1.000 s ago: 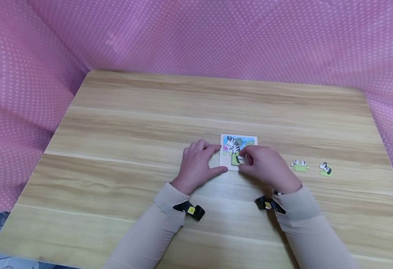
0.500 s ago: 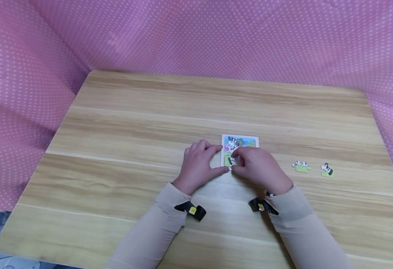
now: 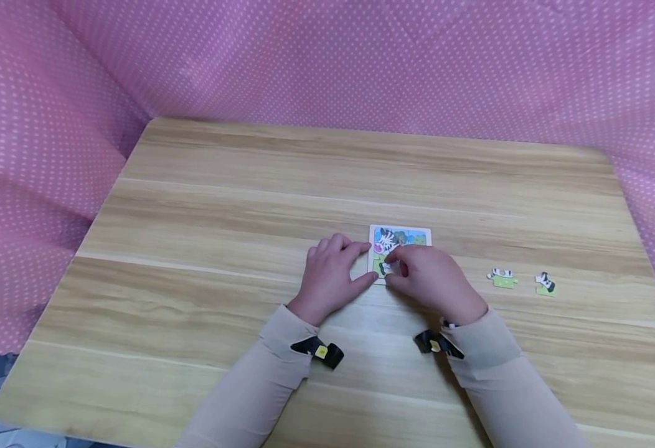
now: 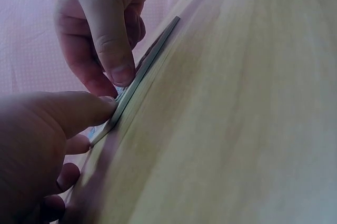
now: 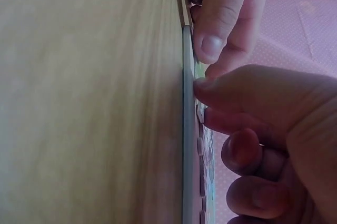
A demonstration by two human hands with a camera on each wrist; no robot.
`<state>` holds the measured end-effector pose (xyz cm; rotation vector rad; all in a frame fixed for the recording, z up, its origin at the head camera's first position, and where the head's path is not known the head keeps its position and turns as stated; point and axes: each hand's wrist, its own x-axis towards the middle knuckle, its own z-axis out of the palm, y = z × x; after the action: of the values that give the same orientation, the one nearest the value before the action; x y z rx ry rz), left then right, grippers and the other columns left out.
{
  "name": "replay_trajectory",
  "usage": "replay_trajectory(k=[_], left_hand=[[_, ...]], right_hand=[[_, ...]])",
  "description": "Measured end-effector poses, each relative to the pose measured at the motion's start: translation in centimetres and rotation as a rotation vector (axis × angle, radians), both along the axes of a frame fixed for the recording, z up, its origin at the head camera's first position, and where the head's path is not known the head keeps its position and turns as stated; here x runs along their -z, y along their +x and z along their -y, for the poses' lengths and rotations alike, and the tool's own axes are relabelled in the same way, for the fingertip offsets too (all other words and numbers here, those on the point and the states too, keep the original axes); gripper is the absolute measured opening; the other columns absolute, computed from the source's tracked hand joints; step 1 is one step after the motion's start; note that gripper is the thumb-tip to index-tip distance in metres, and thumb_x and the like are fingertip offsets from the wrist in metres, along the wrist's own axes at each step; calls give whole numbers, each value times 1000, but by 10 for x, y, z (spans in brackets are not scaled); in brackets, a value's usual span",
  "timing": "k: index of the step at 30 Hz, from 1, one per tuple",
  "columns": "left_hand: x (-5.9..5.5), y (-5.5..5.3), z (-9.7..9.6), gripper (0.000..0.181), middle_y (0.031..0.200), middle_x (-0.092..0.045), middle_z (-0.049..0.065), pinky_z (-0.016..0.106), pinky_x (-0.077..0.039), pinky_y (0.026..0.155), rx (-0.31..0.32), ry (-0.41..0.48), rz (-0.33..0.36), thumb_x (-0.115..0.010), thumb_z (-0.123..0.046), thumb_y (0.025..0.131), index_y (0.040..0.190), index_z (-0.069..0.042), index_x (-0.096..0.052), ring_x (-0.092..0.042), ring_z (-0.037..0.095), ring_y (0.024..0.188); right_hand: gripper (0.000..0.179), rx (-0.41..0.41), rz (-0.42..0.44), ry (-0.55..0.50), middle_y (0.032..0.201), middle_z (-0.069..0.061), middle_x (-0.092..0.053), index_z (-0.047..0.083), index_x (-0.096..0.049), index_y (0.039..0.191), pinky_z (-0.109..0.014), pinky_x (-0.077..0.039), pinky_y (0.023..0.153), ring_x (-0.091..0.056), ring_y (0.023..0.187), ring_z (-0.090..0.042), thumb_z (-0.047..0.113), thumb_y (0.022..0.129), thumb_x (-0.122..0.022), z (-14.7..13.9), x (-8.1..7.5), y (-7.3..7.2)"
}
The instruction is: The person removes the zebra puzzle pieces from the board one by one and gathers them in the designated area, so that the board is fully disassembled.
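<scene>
A small jigsaw board (image 3: 371, 264) with a pale border lies on the table, its picture showing a zebra (image 3: 386, 239). My left hand (image 3: 330, 277) spans the board's left side, index fingertip at the left edge and thumb near the front-left corner. Over the board's lower part, my right hand (image 3: 438, 280) pinches a green puzzle piece (image 3: 382, 268) with a black-and-white hoof between thumb and index finger. The piece is at the front-left corner, against the neighbouring pieces. Seen edge-on in the right wrist view, the board (image 5: 187, 129) has both thumbs close together on it. My right hand hides the board's right part.
Two loose puzzle pieces lie to the right: a green one with white tabs (image 3: 502, 279) and one with a zebra part (image 3: 545, 284). The wooden table (image 3: 249, 186) has a pink dotted cloth (image 3: 361, 62) hanging behind it and at its sides.
My right hand has moved left with the puzzle piece, from the board's lower middle to its front-left corner. In the last half second, the left thumb drew back slightly; otherwise little moved.
</scene>
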<state>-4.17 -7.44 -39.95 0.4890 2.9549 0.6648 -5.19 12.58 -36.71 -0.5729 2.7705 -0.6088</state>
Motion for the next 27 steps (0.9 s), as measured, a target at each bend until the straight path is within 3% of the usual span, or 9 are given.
replay_trajectory(k=[13,27], left_hand=[[1,0,-1,52,109,-53,-3,35,-33,78,-12,1,-6,-65,-53,92,136,-26,-63,-44,17,93],[2,0,-3,49,107,-54,-4,34,-33,77,-35,5,-26,-68,-52,91,133,-27,-65,-46,17,93]], right_hand=[[25,-15,-14,1,85,2,-69,12,-77,112,-31,-47,66,-54,69,-14,18,88,-75,1,2,0],[25,8,-13,15,73,5,-60,11,-76,114,-29,-41,59,-50,64,-14,18,90,-72,1,4,0]])
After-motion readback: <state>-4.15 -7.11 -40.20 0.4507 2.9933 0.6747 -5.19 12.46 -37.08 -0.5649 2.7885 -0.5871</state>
